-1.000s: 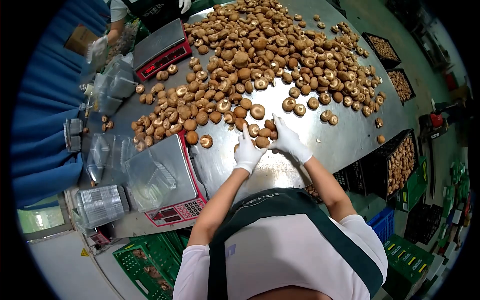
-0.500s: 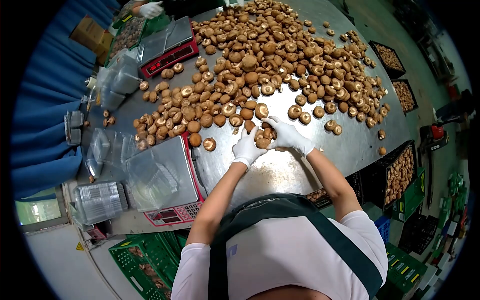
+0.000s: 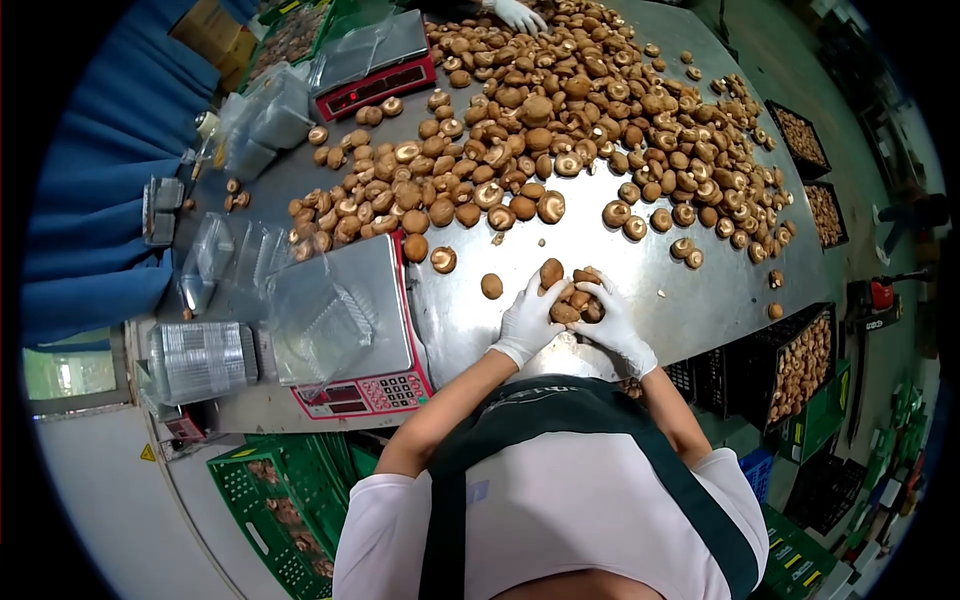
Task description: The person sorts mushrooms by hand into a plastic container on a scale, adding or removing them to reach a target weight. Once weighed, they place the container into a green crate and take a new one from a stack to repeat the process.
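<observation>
My left hand (image 3: 528, 322) and my right hand (image 3: 616, 328), both in white gloves, close from either side around a small cluster of brown shiitake mushrooms (image 3: 566, 312). The cluster is near the table's front edge, close to my apron. Fingertips of both hands press against the caps; the undersides of the lower mushrooms are hidden. One loose mushroom (image 3: 492, 286) lies just left of my left hand. Beyond my hands spreads a large heap of shiitake mushrooms (image 3: 560, 90) on the metal table (image 3: 465, 330).
At my left sits a red-framed scale (image 3: 395, 330) with a clear plastic tray (image 3: 335, 330) on it. Stacked trays (image 3: 203, 358) stand beside it. A second scale (image 3: 375, 85) is farther back. A co-worker's gloved hand (image 3: 518, 14) touches the far heap. Mushroom-filled crates (image 3: 800, 365) stand at right.
Both hands have drawn the mushroom cluster back toward my body, away from the heap. One mushroom now lies apart on the left. The co-worker's hand has come onto the far heap.
</observation>
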`<control>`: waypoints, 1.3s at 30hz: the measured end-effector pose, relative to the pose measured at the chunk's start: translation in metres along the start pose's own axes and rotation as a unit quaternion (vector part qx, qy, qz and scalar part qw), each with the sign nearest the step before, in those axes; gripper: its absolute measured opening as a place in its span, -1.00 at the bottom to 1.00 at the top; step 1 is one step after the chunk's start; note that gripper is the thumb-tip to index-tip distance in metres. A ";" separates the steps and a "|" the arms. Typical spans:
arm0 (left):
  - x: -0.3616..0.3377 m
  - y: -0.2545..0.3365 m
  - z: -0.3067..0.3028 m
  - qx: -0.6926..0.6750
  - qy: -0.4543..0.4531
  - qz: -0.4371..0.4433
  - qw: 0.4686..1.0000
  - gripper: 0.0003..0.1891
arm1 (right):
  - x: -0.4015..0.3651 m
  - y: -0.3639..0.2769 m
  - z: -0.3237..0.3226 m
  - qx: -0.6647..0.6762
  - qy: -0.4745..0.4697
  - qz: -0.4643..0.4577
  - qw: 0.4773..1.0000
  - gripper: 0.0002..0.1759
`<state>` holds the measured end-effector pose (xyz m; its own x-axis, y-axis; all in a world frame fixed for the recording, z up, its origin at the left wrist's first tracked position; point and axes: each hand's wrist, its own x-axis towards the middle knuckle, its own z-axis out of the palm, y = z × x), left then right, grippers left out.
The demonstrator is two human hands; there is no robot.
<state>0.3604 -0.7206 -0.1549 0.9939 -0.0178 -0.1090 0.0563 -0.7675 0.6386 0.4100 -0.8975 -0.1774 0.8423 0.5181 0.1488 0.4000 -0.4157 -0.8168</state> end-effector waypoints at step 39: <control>-0.187 -0.181 -0.230 0.161 0.252 -0.055 0.953 -0.38 | 0.143 -0.132 0.130 -0.099 0.043 -0.071 0.992 -0.58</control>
<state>0.1866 -0.4309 -0.0754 0.9075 0.3215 0.2703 0.2110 -0.9054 0.3686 0.4306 -0.6720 -0.1208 0.7962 0.5206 0.3084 0.5732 -0.4857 -0.6599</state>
